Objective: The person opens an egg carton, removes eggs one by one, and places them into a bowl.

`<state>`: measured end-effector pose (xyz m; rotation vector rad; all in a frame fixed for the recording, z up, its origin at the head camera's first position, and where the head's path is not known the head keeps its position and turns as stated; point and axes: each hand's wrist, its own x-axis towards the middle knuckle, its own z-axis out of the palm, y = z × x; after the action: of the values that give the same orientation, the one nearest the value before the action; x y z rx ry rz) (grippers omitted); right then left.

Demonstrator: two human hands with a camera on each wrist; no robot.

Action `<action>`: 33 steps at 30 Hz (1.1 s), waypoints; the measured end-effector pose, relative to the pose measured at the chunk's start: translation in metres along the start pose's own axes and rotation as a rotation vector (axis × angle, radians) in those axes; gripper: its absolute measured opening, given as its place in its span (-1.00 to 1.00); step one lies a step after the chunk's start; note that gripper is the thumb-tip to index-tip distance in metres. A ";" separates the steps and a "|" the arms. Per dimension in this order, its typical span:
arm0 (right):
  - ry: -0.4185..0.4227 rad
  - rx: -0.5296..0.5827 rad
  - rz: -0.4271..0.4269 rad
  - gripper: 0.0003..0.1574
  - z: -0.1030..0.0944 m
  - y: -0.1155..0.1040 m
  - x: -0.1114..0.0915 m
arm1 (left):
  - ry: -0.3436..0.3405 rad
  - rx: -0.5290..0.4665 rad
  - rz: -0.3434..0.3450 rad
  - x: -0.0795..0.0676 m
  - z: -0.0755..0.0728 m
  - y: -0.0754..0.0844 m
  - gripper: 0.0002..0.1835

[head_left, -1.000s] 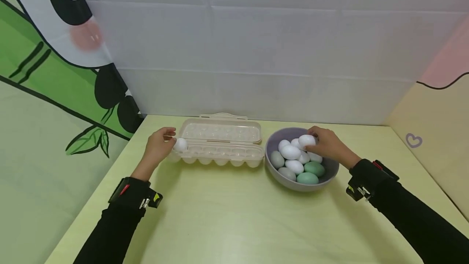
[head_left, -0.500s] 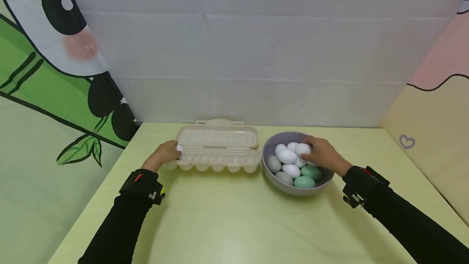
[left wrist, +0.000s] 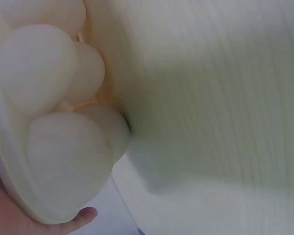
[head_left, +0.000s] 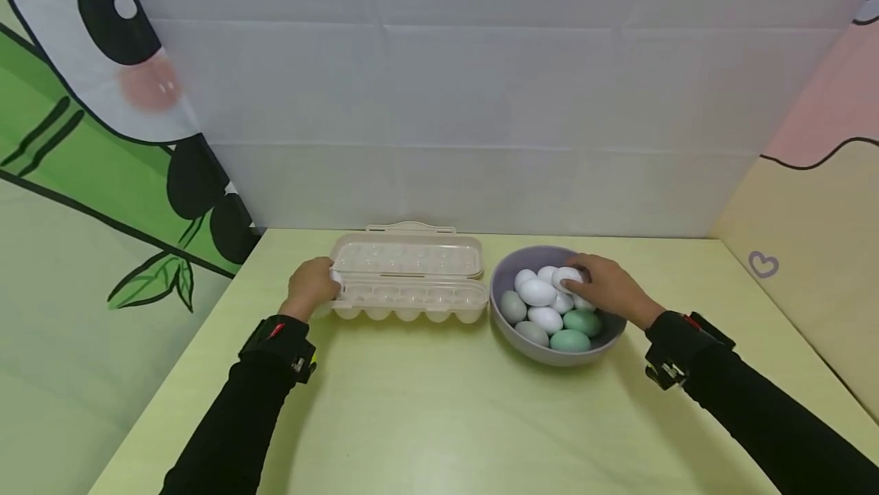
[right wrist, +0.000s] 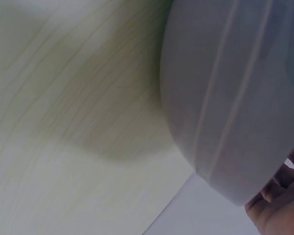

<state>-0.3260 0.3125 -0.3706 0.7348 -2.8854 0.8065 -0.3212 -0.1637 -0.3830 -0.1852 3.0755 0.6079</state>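
At the left end of the open egg carton (head_left: 412,295), my left hand (head_left: 310,285) holds a white egg (head_left: 336,278), mostly covered by the fingers. The left wrist view shows the rounded cups (left wrist: 68,161) of the carton from outside, with part of the hand (left wrist: 19,215) at its end. Over the purple-grey bowl (head_left: 504,327), my right hand (head_left: 607,289) grips another white egg (head_left: 565,278) on top of the heap. White eggs, grey eggs (head_left: 513,306) and green eggs (head_left: 571,340) fill the bowl. In the right wrist view, the bowl's wall (right wrist: 225,98) hides most of the right hand (right wrist: 279,210).
The carton's lid (head_left: 408,255) lies back toward the white wall sheet (head_left: 439,83). Carton and bowl stand side by side near the back edge of the pale wooden table (head_left: 426,403). A painted panel (head_left: 103,251) borders the left side.
My left hand has come down and right, bringing its egg from beside the carton to its left end. The right hand stays at the bowl with its egg. The head view has shifted slightly.
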 end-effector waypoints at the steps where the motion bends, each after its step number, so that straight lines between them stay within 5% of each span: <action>1: 0.011 -0.001 0.002 -0.50 -0.001 -0.001 0.000 | 0.025 -0.009 0.013 -0.001 0.000 0.000 -0.47; 9: 0.156 0.016 0.004 -0.66 -0.004 -0.011 -0.009 | 0.186 -0.150 0.141 -0.016 -0.010 -0.002 -0.44; 18: 0.279 0.039 -0.090 -0.76 0.006 -0.037 -0.020 | 0.182 -0.436 0.238 -0.031 -0.017 0.008 -0.52; 25: 0.241 0.111 -0.198 -0.77 0.021 -0.067 -0.014 | 0.126 -0.666 0.350 -0.047 -0.008 0.046 -0.53; 33: 0.120 0.227 -0.346 -0.46 0.042 -0.127 0.002 | 0.029 -0.900 0.462 -0.076 0.007 0.104 -0.61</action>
<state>-0.2666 0.1951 -0.3459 1.1241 -2.4851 1.0932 -0.2576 -0.0573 -0.3479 0.5383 2.6072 1.9584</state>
